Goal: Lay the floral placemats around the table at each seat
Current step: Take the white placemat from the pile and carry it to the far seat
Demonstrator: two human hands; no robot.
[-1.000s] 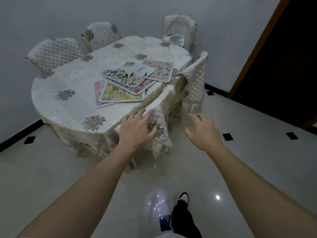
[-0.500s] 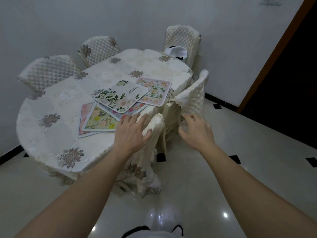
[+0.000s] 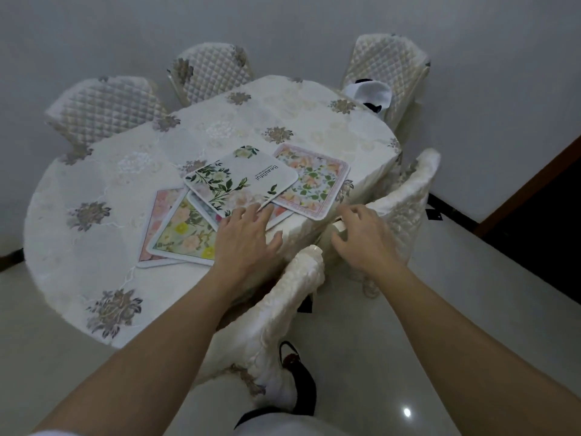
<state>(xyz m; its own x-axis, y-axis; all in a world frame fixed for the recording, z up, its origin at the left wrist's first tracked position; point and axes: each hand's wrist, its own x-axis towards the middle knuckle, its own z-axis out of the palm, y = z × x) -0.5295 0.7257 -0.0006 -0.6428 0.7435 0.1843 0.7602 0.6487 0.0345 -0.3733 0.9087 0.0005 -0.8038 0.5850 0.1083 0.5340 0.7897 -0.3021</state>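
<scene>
The table (image 3: 94,171) is wearing a cream cloth with flower motifs. The mats are all lying together in a loose, overlapping pile on its near right part, with none set out at a seat. The top mat (image 3: 242,182), white with green leaves and the word "Beautiful", is sitting askew over the others. A pink-bordered mat (image 3: 317,180) is poking out to its right, reaching the table's right edge. A yellow mat (image 3: 185,234) is showing on the near left, lying over a pink mat (image 3: 158,212) whose left side is sticking out. A fifth mat (image 3: 279,212) with red flowers is peeking out under the top mat's near edge.

The left hand (image 3: 248,237) is reaching over the near side of the pile, open, with its fingers straight and slightly spread and its fingertips at the top mat's near edge. It is gripping nothing. The right hand (image 3: 361,237) is hovering just right of the pile with its fingers loosely curled and holding nothing, right by the top corner of the right chair (image 3: 408,199); I cannot tell whether it is touching it.

A near chair (image 3: 295,294) is standing between the two forearms. Three more quilted chairs are standing along the far side, and the far right chair (image 3: 386,64) is carrying a white and black thing (image 3: 366,92).
</scene>
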